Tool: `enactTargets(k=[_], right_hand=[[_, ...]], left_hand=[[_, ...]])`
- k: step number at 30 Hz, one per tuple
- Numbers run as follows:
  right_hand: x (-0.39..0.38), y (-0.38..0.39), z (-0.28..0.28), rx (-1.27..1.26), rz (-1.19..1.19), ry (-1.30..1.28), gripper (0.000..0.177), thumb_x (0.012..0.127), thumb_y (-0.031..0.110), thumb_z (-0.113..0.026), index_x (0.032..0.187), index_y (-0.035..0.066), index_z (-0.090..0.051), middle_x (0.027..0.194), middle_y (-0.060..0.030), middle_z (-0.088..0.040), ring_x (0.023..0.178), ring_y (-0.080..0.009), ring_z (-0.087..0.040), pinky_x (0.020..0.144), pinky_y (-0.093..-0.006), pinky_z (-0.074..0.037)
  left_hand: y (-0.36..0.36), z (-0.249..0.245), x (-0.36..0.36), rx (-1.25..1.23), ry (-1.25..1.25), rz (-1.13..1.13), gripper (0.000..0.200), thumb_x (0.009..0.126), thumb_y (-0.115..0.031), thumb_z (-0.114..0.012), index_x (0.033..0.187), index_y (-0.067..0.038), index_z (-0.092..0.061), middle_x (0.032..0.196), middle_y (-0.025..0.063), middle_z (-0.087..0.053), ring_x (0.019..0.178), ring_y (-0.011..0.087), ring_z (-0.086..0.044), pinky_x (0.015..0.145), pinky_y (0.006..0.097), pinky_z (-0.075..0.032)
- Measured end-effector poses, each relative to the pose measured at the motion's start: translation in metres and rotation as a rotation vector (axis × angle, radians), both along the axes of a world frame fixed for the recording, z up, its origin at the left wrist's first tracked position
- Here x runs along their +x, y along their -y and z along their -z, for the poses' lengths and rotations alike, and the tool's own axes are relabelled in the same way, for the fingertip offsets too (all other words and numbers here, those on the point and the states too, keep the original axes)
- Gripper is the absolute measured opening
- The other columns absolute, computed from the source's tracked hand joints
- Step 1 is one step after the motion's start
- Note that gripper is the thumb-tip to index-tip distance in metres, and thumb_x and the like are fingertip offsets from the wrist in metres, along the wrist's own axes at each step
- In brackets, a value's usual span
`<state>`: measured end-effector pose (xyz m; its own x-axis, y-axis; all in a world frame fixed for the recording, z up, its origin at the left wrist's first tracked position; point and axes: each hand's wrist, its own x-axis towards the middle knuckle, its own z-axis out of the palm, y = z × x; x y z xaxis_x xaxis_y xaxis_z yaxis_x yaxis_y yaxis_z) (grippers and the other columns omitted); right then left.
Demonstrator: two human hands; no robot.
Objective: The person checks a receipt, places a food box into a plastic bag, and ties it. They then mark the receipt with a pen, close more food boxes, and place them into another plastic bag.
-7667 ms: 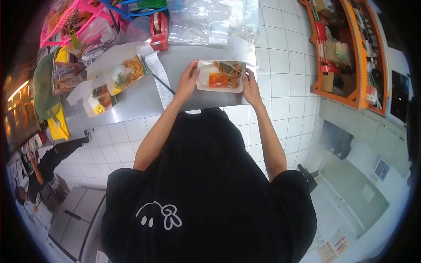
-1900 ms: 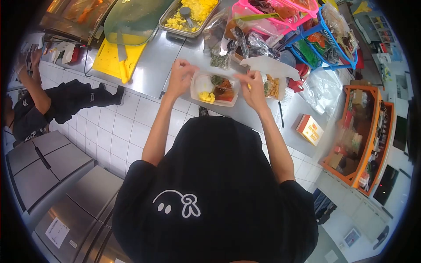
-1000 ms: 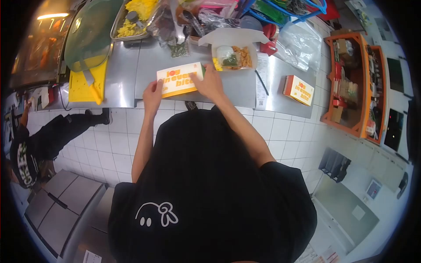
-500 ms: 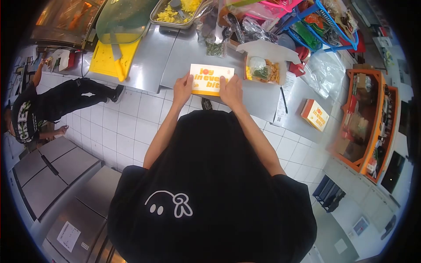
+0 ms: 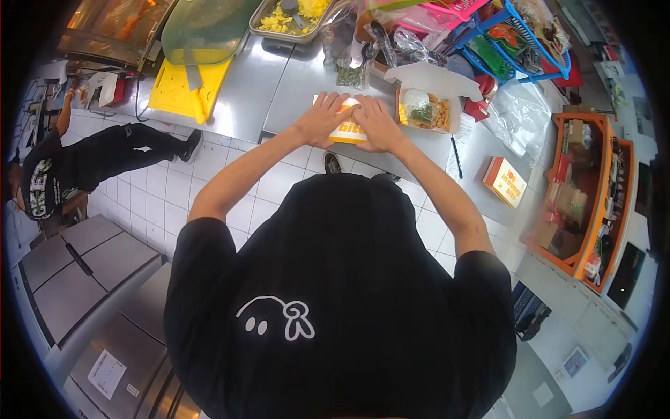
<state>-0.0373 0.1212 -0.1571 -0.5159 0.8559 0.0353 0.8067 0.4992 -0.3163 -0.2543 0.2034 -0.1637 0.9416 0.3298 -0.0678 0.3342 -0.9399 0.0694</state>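
Observation:
At the front edge of the steel counter, a closed white-and-yellow cardboard food box (image 5: 347, 131) with orange lettering sits between my hands. My left hand (image 5: 321, 121) wraps over its left side, with the fingers lying across the lid. From the right, my right hand (image 5: 377, 126) grips the other side, its fingers reaching the back of the lid. The hands nearly meet on top and hide much of the print. Just right of them stands an open food box (image 5: 434, 114) with rice, chopped greens and browned pieces inside.
Another closed box (image 5: 504, 181) and a black pen (image 5: 457, 158) lie on the right. A bag of herbs (image 5: 350, 75) is behind my hands. A knife (image 5: 194, 85) rests on a yellow cutting board (image 5: 167, 94), left. Behind are an egg tray (image 5: 317, 30) and blue basket (image 5: 520, 28). A co-worker (image 5: 52, 178) is far left.
My hands have moved from the box's two sides up over its lid and closer together, covering most of the lettering. My elbows have spread outward. The view has shifted slightly.

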Motion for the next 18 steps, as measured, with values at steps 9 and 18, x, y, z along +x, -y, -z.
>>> enactTargets(k=[9, 18], right_hand=[[-0.002, 0.012, -0.002, 0.061, 0.084, -0.089, 0.068, 0.072, 0.039, -0.083, 0.117, 0.004, -0.047, 0.151, -0.0248, -0.031, 0.142, -0.0447, -0.029, 0.109, -0.0684, -0.024], [0.007, 0.006, -0.004, -0.088, 0.040, -0.152, 0.049, 0.080, 0.030, -0.077, 0.118, 0.012, -0.052, 0.156, -0.0239, -0.026, 0.147, -0.0434, -0.022, 0.106, -0.0732, -0.029]], left_hand=[[-0.004, -0.005, -0.008, -0.192, 0.322, 0.090, 0.084, 0.076, -0.043, -0.079, 0.145, -0.009, -0.045, 0.157, 0.0238, -0.027, 0.137, 0.0425, -0.033, 0.113, 0.0559, -0.027], [-0.025, 0.002, -0.014, -0.249, 0.183, 0.223, 0.077, 0.083, -0.034, -0.074, 0.152, -0.020, -0.040, 0.162, 0.0223, -0.019, 0.141, 0.0458, -0.029, 0.116, 0.0595, -0.024]])
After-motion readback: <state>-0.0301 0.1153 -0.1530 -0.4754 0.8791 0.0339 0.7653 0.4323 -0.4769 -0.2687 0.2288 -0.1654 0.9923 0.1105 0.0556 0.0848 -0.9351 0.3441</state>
